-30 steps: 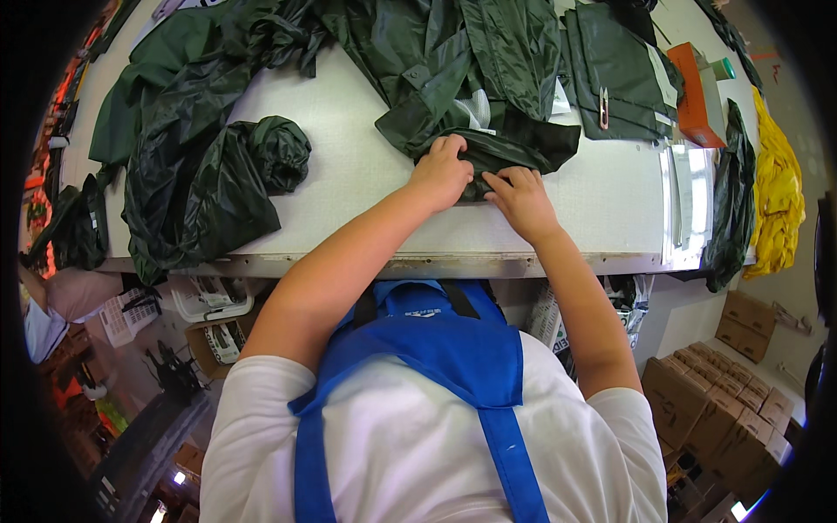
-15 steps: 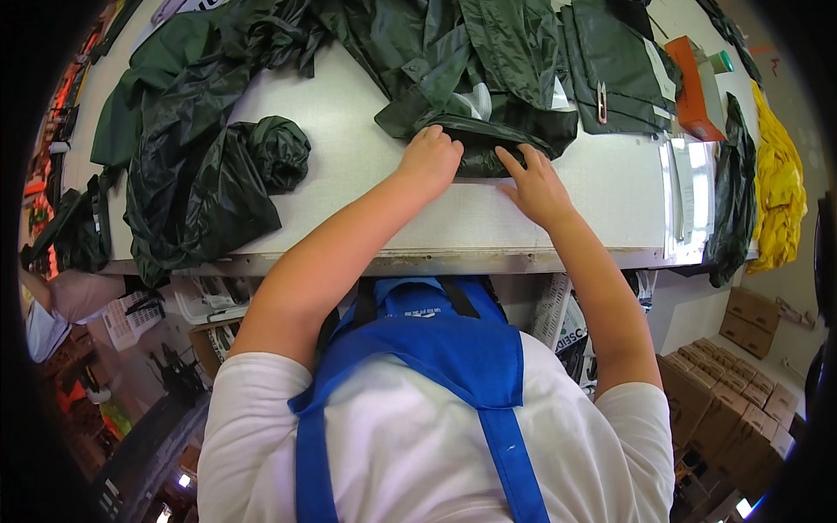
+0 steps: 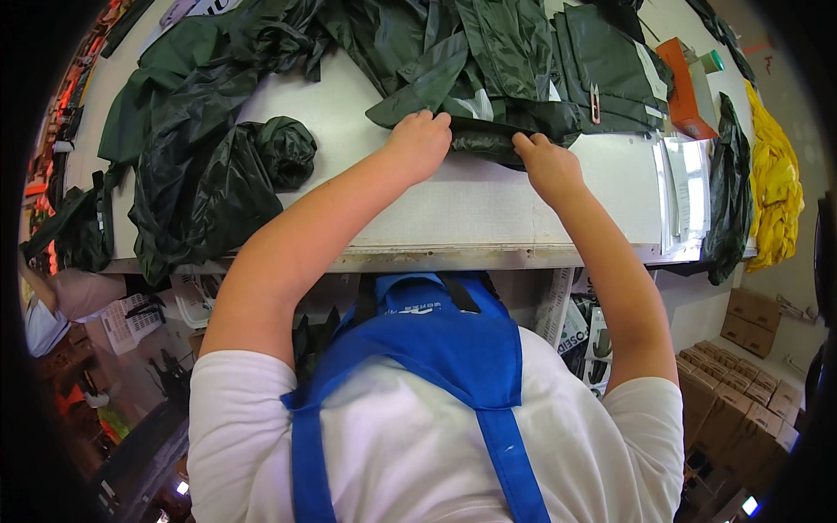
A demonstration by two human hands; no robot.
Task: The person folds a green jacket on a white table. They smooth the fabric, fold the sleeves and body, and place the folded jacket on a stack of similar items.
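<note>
A dark green, shiny waterproof garment (image 3: 510,65) lies spread on the white table, its near edge towards me. My left hand (image 3: 422,142) pinches that edge at its left part, fingers closed on the cloth. Farther right, my right hand (image 3: 549,163) grips the same edge between thumb and fingers. Between the two hands the hem is drawn into a straight band, with darker cloth showing below it. A pale striped patch shows on the garment just above the hem. Which kind of garment it is, I cannot tell.
Crumpled dark green garments (image 3: 209,174) cover the table's left side. Right of my work lie a folded green stack (image 3: 602,61) with small snips (image 3: 595,103) on it, an orange box (image 3: 686,87) and papers (image 3: 680,187). Yellow cloth (image 3: 774,183) hangs at the far right, above cardboard boxes (image 3: 741,392).
My right hand has gone from loosely spread fingers to gripping the hem, and sits slightly farther right. My left hand has moved a little up and left. The hem between them is straighter.
</note>
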